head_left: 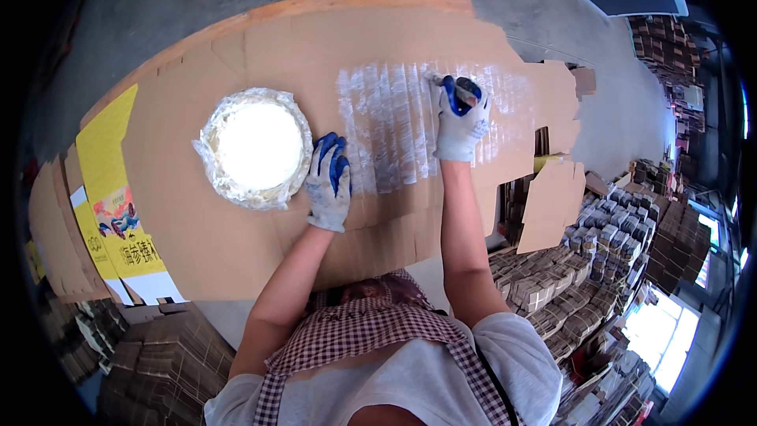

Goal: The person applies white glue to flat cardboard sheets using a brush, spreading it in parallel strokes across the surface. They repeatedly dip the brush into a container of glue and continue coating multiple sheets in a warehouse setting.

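A broad sheet of brown cardboard (378, 39) covers the work surface. On its right half lies a patch of white, wet-looking paste (386, 126), marked by parallel lines running away from me. My right hand (463, 122), in a white glove with blue-coated fingers, is closed around a brush (433, 77); the tip touches the far part of the paste, and the fingers hide much of the handle. My left hand (328, 185), gloved alike, rests flat with fingers stretched at the paste's left edge. Left of it stands a round tub (211, 170) of bright white paste, its rim wrapped in crumpled clear film.
A yellow printed panel (110, 166) runs along the left end of the cardboard. Loose cardboard pieces (552, 205) stick out at the right end. Tied cardboard stacks (552, 276) stand to the right, with more stacks (169, 355) at lower left.
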`<state>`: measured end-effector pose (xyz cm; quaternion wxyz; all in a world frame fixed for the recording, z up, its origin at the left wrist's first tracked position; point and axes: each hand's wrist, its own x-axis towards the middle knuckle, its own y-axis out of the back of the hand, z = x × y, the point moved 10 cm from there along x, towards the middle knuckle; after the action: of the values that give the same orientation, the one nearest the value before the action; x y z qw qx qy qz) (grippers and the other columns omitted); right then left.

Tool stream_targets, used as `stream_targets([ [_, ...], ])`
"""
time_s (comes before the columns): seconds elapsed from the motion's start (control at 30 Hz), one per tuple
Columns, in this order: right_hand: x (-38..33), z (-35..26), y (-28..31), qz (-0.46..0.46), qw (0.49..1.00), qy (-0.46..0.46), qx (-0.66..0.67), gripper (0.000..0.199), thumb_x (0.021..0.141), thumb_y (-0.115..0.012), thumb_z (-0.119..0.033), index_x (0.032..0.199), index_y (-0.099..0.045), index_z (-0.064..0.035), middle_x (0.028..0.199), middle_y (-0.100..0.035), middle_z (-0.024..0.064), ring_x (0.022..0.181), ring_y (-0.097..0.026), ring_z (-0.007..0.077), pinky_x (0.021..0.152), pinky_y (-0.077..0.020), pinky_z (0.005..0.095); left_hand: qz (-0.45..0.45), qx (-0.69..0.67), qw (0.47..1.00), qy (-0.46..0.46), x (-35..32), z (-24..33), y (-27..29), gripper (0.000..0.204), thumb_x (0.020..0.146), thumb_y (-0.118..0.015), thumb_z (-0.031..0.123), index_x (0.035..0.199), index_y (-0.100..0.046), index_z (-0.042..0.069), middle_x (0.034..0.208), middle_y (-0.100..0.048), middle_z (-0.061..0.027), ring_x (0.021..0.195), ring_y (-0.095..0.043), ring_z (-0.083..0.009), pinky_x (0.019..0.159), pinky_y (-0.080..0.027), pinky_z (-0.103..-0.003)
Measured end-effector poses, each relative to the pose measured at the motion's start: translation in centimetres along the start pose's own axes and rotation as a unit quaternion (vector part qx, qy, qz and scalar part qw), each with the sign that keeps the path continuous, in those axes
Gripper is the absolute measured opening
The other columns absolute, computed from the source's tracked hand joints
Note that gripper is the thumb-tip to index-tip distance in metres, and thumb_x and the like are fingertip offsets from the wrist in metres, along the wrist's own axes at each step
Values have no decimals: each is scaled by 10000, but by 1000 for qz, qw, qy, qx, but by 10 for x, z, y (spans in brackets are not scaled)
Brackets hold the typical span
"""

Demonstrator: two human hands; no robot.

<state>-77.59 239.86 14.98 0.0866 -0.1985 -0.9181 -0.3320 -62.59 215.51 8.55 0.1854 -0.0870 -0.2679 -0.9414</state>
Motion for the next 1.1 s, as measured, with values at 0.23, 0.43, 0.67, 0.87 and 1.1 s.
stream_targets([
  [0.23,4,7,-9,-41,996,72,-37,361,807,-783,-214,1059,-609,-21,1041,-615,193,934,-623,365,814,-510,404,-14,2,1000,5,1,2,-3,377,964,-490,248,1240,-594,12,1308,-571,-183,1232,-508,-374,1102,-335,-474],
  [0.43,24,29,-3,-31,998,36,-30,402,787,-799,-250,1060,-599,-33,1017,-628,164,915,-641,335,783,-519,411,-5,16,1000,-7,1,6,-1,335,957,-515,200,1221,-603,13,1287,-583,-184,1197,-528,-386,1072,-367,-478],
  [0.67,50,17,-17,-51,992,50,-104,409,771,-803,-319,1018,-606,-59,1005,-631,149,870,-635,341,768,-512,411,-10,20,1000,-6,1,6,-3,358,962,-512,237,1232,-605,21,1298,-575,-184,1212,-516,-379,1084,-355,-481],
  [0.87,35,-23,-36,-70,988,125,-57,409,782,-799,-260,1050,-600,-24,936,-637,174,868,-633,357,786,-504,401,-7,6,1000,15,-1,1,-5,387,971,-493,263,1228,-610,-1,1308,-571,-173,1247,-498,-352,1116,-318,-459],
  [1.1,84,40,24,4,981,24,-190,368,795,-769,-320,991,-606,-54,939,-655,158,851,-650,348,748,-510,429,-6,-10,1000,20,1,1,-7,391,967,-498,261,1226,-611,-10,1311,-569,-171,1253,-492,-341,1119,-314,-450],
])
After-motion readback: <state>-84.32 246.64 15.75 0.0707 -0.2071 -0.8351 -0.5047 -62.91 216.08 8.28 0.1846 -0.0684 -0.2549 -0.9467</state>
